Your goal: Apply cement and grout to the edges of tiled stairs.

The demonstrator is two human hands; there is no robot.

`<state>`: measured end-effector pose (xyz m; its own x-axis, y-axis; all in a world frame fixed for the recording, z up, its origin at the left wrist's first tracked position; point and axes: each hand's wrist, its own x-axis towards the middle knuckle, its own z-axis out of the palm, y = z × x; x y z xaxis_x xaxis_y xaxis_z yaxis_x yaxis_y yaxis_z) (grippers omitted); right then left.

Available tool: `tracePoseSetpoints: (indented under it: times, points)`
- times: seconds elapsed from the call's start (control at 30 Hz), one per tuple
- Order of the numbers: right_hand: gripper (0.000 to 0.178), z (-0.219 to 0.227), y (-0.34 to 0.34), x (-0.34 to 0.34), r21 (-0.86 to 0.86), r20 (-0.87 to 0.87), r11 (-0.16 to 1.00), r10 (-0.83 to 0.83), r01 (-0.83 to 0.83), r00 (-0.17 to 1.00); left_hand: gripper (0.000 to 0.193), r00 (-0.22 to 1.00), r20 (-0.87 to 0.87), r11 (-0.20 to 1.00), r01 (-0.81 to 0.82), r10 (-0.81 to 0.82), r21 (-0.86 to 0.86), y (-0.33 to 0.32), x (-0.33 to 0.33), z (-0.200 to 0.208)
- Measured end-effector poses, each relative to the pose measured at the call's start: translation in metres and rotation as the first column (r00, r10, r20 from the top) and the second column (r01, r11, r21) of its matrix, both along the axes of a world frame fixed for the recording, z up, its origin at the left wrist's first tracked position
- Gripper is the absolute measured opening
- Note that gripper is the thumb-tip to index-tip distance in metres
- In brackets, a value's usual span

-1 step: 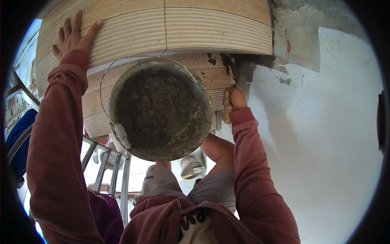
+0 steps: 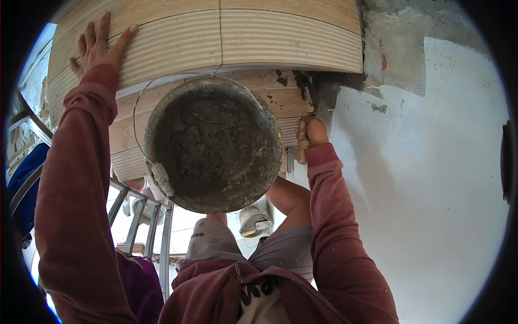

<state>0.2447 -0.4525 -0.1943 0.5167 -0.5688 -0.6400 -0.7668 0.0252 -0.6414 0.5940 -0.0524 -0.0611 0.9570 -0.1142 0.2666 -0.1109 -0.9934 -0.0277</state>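
Left hand (image 2: 97, 46) laid flat, fingers spread wide, palm against the ribbed tan tile (image 2: 178, 40) at the upper left of the wall; it holds nothing. Right hand (image 2: 308, 137) closed around the wooden handle of a trowel (image 2: 322, 97), whose mortar-smeared blade points upward at the right-hand end of the tile course, where dark grey mortar (image 2: 315, 81) is packed under the lower edge of the upper tile (image 2: 291, 38). A vertical joint separates the two upper tiles; further ribbed tiles lie in the courses below them. Round bucket (image 2: 213, 143), crusted with grey mortar inside and on its rim, sits between the two arms in front of the lower tiles, with a thin wire bail curving from its left side. To the right of the tiling, bare white plastered wall (image 2: 421, 178) with a rough grey patch above. Both sleeves are dark red. Metal railing bars (image 2: 154, 227) stand below the bucket at lower left
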Motion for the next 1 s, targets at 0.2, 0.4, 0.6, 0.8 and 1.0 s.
tracePoseSetpoints:
  times: [0.2, 0.4, 0.6, 0.8, 1.0]
  points:
    - [0.014, 0.018, -0.003, 0.027, 0.077, -0.006, 0.987, -0.142, 0.142, 0.99, 0.081, 0.999, -0.035, 0.999, -0.028, 0.028, 0.024, 0.002, -0.002, 0.0]
    - [0.02, 0.102, 0.019, 0.047, 0.244, 0.012, 0.876, -0.431, 0.415, 0.902, 0.08, 1.0, -0.008, 1.0, -0.004, 0.004, -0.009, 0.002, 0.002, -0.003]
    - [0.02, 0.153, 0.01, 0.051, 0.314, -0.053, 0.845, -0.44, 0.434, 0.896, 0.078, 1.0, -0.025, 0.999, 0.015, -0.016, -0.029, 0.003, 0.004, -0.009]
    - [0.019, 0.196, -0.006, 0.046, 0.435, -0.046, 0.797, -0.446, 0.42, 0.894, 0.078, 1.0, -0.012, 1.0, -0.004, 0.003, -0.016, 0.006, 0.007, -0.011]
    - [0.015, 0.242, 0.027, 0.023, 0.432, 0.061, 0.816, -0.45, 0.383, 0.891, 0.078, 0.999, -0.044, 0.999, -0.003, 0.001, -0.054, -0.001, 0.003, -0.005]
